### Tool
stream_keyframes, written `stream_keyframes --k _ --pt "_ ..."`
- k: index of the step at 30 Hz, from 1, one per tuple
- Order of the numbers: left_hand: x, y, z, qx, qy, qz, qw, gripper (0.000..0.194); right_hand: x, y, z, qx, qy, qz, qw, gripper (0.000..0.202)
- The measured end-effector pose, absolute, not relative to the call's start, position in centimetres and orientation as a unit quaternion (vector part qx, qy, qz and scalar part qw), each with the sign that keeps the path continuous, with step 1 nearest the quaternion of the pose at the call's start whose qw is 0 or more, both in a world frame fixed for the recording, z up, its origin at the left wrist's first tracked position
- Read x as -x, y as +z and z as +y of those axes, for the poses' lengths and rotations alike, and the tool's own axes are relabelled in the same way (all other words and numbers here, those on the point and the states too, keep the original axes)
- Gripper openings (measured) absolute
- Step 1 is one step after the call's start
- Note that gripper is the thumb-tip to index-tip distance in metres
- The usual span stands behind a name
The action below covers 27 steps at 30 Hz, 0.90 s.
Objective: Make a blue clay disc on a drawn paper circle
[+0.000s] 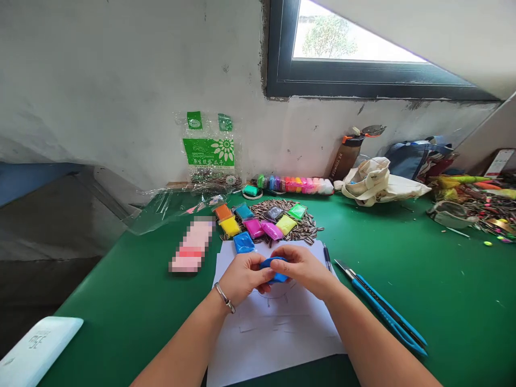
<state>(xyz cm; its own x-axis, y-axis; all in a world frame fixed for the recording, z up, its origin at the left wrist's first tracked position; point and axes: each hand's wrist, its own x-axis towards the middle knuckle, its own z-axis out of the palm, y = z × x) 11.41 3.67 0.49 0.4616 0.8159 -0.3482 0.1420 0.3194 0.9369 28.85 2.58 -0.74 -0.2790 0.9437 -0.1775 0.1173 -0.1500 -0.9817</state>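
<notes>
A flattened piece of blue modelling clay [280, 277] is pinched between my two hands above the white paper [278, 349]. My left hand [245, 277], with a silver bracelet at the wrist, holds the clay's left side. From the right, the thumb and fingers of my right hand [304, 267] close on it. Pen lines on the paper show below my hands, partly covered. Just beyond my left hand lies a blue clay packet [244, 243]. Several more colored packets, among them a yellow packet [230, 227] and a lime packet [286, 224], rest on sunflower seeds [310, 228].
Right of the paper lie a pen [327, 257] and a blue-handled cutting tool [382, 306]. A blurred pink item [193, 246] and a white device [42, 346] are leftward. Along the wall stand a seed bag [212, 153], rolled clay packs [298, 184], a bottle [346, 156] and a cloth bag [371, 180].
</notes>
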Motion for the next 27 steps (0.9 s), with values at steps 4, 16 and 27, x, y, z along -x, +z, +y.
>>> stream_keyframes --k 4,16,27 --pt "-11.46 0.61 3.52 -0.536 0.223 0.450 0.679 0.034 -28.61 -0.86 2.38 0.490 0.516 -0.594 0.376 0.026" --pt "-11.08 0.64 3.72 -0.507 0.261 0.445 0.691 0.049 -29.06 -0.94 2.53 0.436 0.690 -0.451 0.361 0.042" --pt "-11.00 0.20 4.01 -0.520 0.288 0.458 0.661 0.047 -29.07 -1.09 2.43 0.396 0.708 -0.452 0.371 0.032"
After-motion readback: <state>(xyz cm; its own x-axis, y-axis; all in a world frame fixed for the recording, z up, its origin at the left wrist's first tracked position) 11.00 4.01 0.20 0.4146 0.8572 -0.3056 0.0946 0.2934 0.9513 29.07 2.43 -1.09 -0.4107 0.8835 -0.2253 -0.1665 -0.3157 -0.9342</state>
